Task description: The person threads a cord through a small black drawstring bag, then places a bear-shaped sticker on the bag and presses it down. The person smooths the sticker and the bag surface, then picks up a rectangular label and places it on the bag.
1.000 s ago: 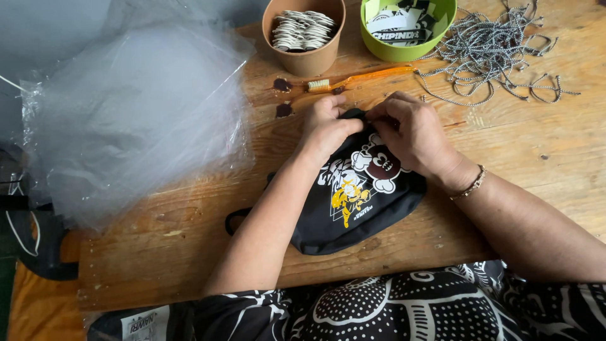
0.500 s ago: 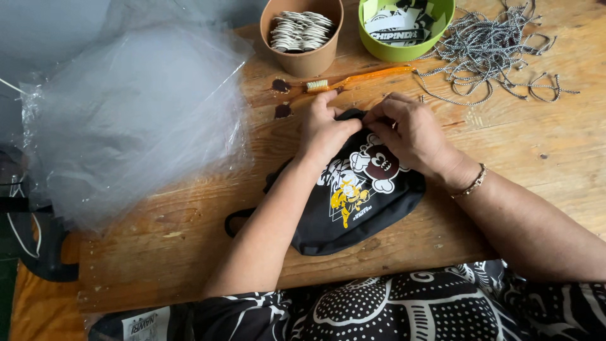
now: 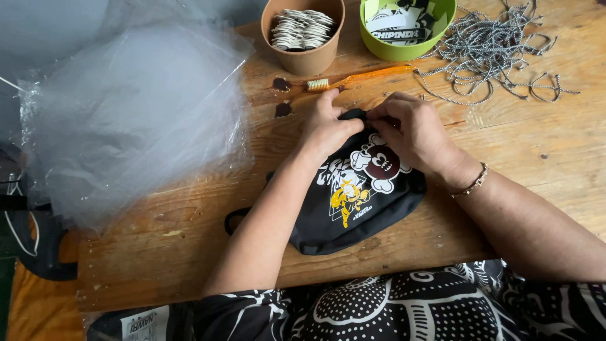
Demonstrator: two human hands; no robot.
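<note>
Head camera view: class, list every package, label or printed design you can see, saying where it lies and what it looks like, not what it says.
Clear plastic bags: loose pile, table's left, shiny.
Printed cards: in the green bowl, top centre, black and white.
Cartoon print: on the black pouch under both hands, white, maroon, yellow.
White label: bottom left edge, rectangular.

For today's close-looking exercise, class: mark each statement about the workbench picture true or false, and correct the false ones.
1. Both hands, left hand and right hand, grip the far edge of the black pouch. True.
2. The green bowl sits at the table's near edge. False: it is at the far edge, beside the brown cup.
3. Clear plastic bags lie left of the pouch. True.
4. The orange toothbrush is in the right hand. False: it lies on the wooden table.
</note>
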